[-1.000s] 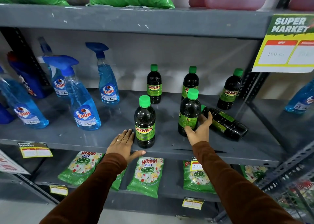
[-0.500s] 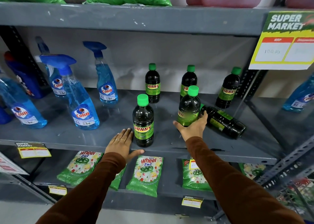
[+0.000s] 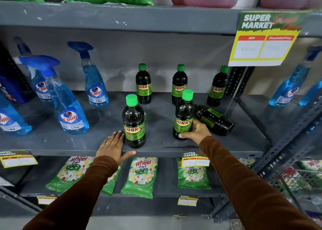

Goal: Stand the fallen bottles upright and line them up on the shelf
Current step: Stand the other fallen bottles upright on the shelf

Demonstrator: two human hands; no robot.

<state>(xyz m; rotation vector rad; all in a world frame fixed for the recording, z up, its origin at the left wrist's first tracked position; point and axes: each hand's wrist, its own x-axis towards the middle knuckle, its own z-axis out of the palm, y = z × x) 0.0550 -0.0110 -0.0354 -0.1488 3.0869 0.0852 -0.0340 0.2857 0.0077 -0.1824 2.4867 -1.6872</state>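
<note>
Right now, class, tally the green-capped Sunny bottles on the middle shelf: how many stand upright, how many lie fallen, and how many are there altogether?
Upright Sunny bottles: 5
Fallen Sunny bottle: 1
Total: 6

Five dark green-capped bottles (image 3: 133, 121) upright on the grey shelf (image 3: 52, 140): three behind, two in front. A sixth (image 3: 214, 119) on its side at right.

Dark bottles (image 3: 133, 123) w/ green caps, green-yellow labels; blue sprayers (image 3: 69, 113); grey shelf (image 3: 52, 140)
</note>
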